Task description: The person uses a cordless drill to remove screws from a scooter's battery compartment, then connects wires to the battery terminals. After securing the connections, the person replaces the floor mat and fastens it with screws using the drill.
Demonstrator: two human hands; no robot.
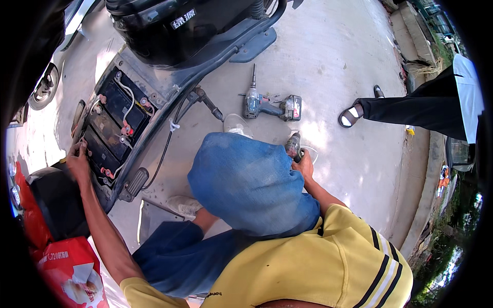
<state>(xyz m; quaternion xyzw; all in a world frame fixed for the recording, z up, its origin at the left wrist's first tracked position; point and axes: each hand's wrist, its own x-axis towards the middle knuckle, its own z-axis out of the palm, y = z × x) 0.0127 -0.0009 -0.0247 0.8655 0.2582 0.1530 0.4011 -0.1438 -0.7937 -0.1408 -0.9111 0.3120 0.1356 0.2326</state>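
My left hand [78, 160] is at the left rim of an electric scooter's opened floorboard [134, 163], its fingers curled over the edge beside the nearest battery [97, 153]. Several dark batteries lie side by side in that compartment, joined by pale wires [128, 97] with red and bare metal terminals. Beyond my right knee, my right hand [305, 165] is wrapped round the grip of a cordless drill [294, 146], which is partly hidden by the knee. A second power tool, a teal and black cordless driver with a long bit [252, 102], lies on the ground ahead.
The scooter's black seat body [164, 31] rises at the far side, its kickstand [208, 102] near my shoe. A red bag [72, 272] and a black box [57, 203] stand at lower left. Another person's sandalled foot [351, 116] is at right, before a kerb [411, 205].
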